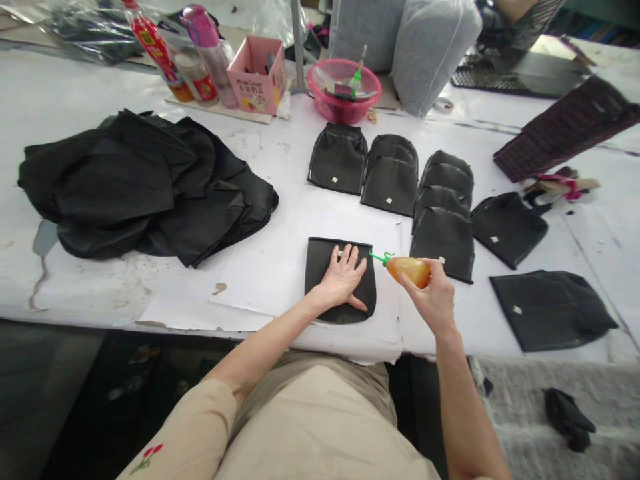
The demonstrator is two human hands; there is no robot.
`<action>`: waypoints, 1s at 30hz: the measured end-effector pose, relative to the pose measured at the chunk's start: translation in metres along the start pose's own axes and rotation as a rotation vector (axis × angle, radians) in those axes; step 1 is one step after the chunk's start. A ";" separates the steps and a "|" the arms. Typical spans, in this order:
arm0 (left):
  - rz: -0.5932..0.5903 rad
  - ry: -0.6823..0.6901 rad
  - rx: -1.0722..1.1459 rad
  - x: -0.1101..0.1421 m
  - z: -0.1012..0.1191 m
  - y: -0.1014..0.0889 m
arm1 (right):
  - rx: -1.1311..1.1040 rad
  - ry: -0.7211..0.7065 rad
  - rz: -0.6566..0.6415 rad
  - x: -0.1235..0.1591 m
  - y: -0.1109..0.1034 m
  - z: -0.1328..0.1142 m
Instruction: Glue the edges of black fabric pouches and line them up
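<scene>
My left hand (343,277) lies flat with spread fingers on a black leather-like piece (316,267), pressing it against the white-covered table. A small white tag shows partly beneath the fingers. My right hand (434,293) is wrapped round a squeeze bottle (409,270) of amber liquid, tilted sideways. Its green nozzle (379,257) points left, at the top right corner of the black piece; whether the tip touches it I cannot tell. Similar black pieces (443,233) lie overlapping just beyond the bottle.
A heap of black material (140,187) covers the left side. At the back stand bottles (205,50), a pink box (257,80) and a pink basket (345,90). More black pieces (553,310) lie to the right, below a dark woven basket (565,130).
</scene>
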State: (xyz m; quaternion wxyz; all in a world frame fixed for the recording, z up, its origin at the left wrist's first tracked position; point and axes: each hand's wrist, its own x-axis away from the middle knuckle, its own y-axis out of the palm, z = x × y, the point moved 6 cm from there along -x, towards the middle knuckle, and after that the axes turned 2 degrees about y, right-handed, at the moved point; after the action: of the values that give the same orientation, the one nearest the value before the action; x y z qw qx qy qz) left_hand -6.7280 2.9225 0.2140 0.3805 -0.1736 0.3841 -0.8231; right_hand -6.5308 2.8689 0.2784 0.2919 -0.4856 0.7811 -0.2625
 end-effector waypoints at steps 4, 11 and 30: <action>0.011 0.002 0.039 0.000 0.000 -0.001 | -0.014 -0.015 0.015 -0.003 -0.003 -0.001; -0.069 0.003 -0.176 0.001 0.002 0.001 | -0.038 0.014 0.029 -0.006 0.005 0.005; -0.145 0.029 -0.525 0.006 0.009 -0.002 | -0.088 0.023 0.040 -0.003 0.004 0.009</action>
State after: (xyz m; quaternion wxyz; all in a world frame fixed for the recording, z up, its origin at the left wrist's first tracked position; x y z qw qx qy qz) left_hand -6.7281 2.9143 0.2215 0.2568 -0.2815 0.5764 -0.7229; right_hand -6.5257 2.8722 0.2703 0.2666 -0.4792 0.8047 -0.2274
